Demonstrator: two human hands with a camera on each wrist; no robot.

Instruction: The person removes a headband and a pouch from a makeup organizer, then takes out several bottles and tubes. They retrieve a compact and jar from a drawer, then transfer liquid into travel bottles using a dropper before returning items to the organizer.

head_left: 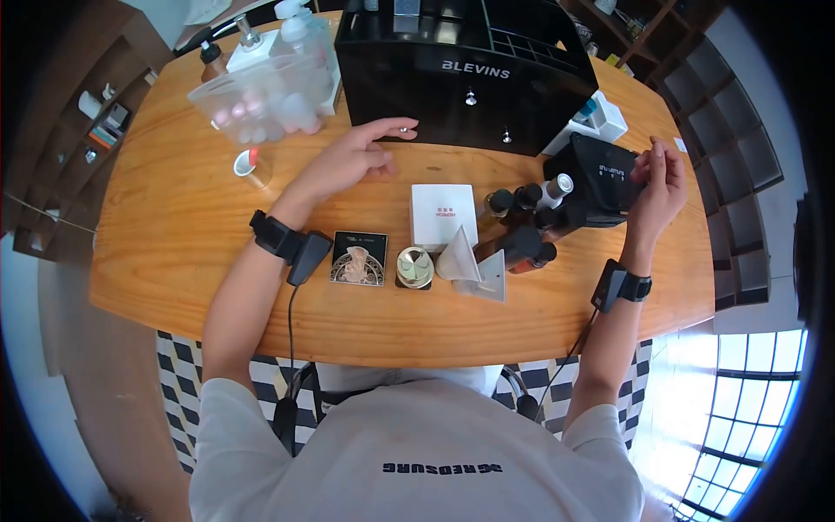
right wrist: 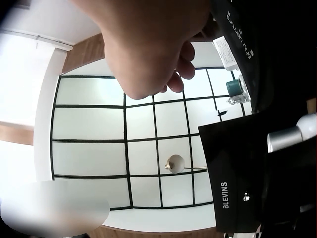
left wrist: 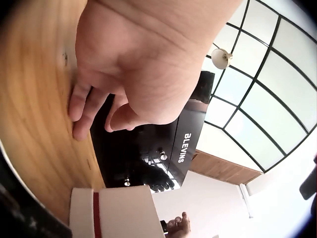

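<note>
My left hand [head_left: 348, 161] reaches to the lower front of a black drawer organizer [head_left: 417, 96] lettered BLEVINS. Its index finger lies along a small shiny knob [head_left: 404, 130], with the thumb apart below. In the left wrist view the lower fingers [left wrist: 81, 119] rest near the tabletop, close to the drawer front. At the far right, my right hand [head_left: 663, 187] is beside a black box [head_left: 600, 178] with white lettering, fingers loosely bent and the thumb side right at its edge. The right wrist view shows that hand [right wrist: 148, 59] next to the same box.
A white box [head_left: 442, 213], several dark bottles [head_left: 522, 248], white triangular pieces [head_left: 458, 259], a round gold compact [head_left: 415, 267] and a patterned square case [head_left: 358, 258] stand between the arms. At left are a small cup [head_left: 248, 170] and a clear bin [head_left: 261, 100] of bottles and balls.
</note>
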